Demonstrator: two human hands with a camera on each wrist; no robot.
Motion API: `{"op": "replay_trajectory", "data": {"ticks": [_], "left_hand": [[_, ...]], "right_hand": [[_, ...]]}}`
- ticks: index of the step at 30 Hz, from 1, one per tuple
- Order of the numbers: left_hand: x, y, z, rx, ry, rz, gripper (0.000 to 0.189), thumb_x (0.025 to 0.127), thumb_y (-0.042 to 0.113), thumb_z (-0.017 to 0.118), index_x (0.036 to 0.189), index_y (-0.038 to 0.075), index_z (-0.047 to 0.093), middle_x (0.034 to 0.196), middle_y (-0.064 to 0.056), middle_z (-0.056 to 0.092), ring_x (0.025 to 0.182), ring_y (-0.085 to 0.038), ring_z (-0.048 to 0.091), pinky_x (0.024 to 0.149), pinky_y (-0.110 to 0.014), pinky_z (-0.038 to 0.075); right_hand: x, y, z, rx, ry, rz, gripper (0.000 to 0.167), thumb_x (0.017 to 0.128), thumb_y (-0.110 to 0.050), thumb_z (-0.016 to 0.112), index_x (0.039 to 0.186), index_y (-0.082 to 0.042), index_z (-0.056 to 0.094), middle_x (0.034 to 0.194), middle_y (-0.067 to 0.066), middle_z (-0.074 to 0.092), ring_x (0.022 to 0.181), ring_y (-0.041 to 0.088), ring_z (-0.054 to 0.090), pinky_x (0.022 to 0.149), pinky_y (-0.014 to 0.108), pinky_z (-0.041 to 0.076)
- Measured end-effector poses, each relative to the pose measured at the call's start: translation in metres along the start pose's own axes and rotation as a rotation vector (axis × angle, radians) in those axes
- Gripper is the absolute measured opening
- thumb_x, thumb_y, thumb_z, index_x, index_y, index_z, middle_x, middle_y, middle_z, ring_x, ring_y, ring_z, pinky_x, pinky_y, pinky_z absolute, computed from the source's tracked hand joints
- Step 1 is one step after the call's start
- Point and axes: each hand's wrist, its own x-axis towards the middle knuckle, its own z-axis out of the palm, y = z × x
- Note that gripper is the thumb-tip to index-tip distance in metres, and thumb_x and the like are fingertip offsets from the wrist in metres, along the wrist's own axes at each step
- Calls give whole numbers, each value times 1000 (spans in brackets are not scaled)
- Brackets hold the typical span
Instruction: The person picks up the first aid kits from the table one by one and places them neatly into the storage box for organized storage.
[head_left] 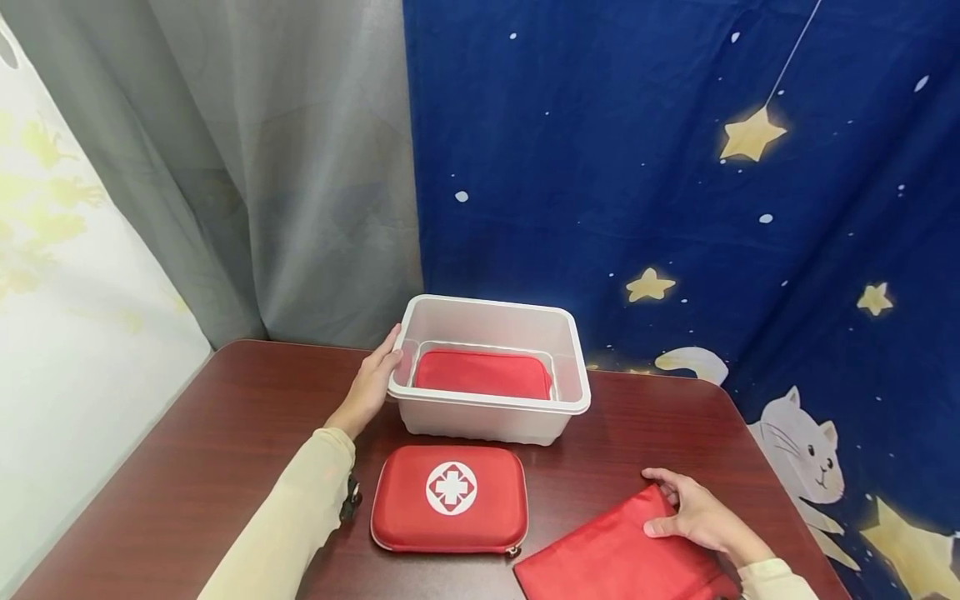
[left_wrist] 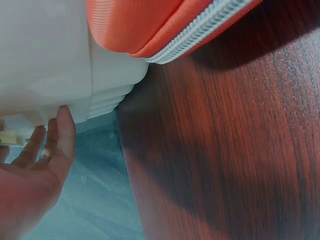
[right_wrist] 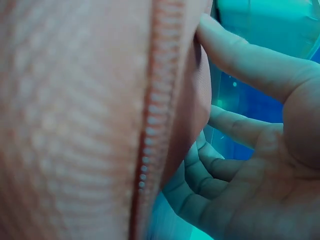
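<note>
A white plastic bin (head_left: 491, 422) stands at the back of the table. My left hand (head_left: 372, 379) grips its left rim, thumb over the edge; in the left wrist view the fingertips meet the outer wall (left_wrist: 45, 55). At the front right, my right hand (head_left: 701, 517) holds a flat red fabric pouch (head_left: 615, 554) by its upper right edge, thumb on the near face and fingers behind. The pouch is tilted. Its zipper (right_wrist: 152, 125) fills much of the right wrist view. A red first aid case (head_left: 480, 517) with a white cross lies in front of the bin.
Inside the bin lies a flat red item (head_left: 483, 373). The dark wood table (head_left: 277, 400) ends just behind the bin at a grey curtain (head_left: 322, 208) and a blue star-patterned curtain (head_left: 562, 167). A white patterned curtain (head_left: 75, 350) hangs at the left.
</note>
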Motion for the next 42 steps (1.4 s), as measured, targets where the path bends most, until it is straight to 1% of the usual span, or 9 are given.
{"op": "replay_trajectory", "data": {"ticks": [5,11,16,20,24,31,33,37,42], "left_hand": [[0,-2,-1,-6,2,5,52,108,19,35,159,14,24,164,-9,22,150,-27,19,121,-48,13],[0,0,-1,-25,-8,-11,52,109,18,34,159,14,22,164,-8,19,150,-26,18,121,-48,13],[-2,0,-1,-41,-20,-21,53,109,20,33,160,15,20,165,-7,17,151,-26,16,121,-49,11],[-2,0,-1,-23,-10,-16,52,109,19,34,159,14,22,164,-7,19,150,-26,18,121,-48,13],[-1,0,-1,-17,-3,-3,52,108,18,35,159,13,23,164,-10,20,150,-28,19,121,-49,13],[-3,8,-3,-25,-7,-15,52,108,16,35,159,11,23,164,-11,20,150,-28,19,121,-48,13],[-3,8,-3,-19,-8,-18,52,108,16,35,159,11,22,164,-11,20,150,-29,18,121,-48,13],[-1,-1,-1,-12,4,-4,53,108,18,35,159,12,23,164,-9,21,150,-28,19,121,-48,13],[0,-2,0,-22,1,-2,53,108,18,35,159,12,24,164,-9,21,150,-27,19,121,-48,14]], "right_hand": [[2,1,3,13,1,-18,77,70,-12,89,131,14,50,98,10,59,84,17,49,71,24,44],[0,2,4,47,-25,-34,71,73,-11,86,130,11,50,107,15,63,90,14,56,77,22,47],[-2,2,8,30,-30,-18,56,74,-12,85,118,3,55,98,9,61,86,12,56,75,24,45],[-3,3,9,5,-25,-60,43,75,-13,84,107,-4,57,94,5,58,87,12,54,74,24,43],[-5,2,10,1,-26,-108,38,78,-13,81,105,-6,56,93,4,57,88,11,53,74,24,42],[-12,-4,11,-149,65,-1,42,75,-23,85,105,-16,57,90,0,58,85,17,53,72,36,41],[-13,-4,11,-157,81,9,42,74,-25,85,104,-17,57,89,-1,58,84,17,53,72,36,41],[-12,2,10,-101,72,-84,37,78,-21,82,104,-15,57,87,-2,56,82,11,52,70,28,40],[-10,13,6,106,2,-291,24,85,-2,71,103,-3,55,80,9,53,77,14,55,64,26,42]]}}
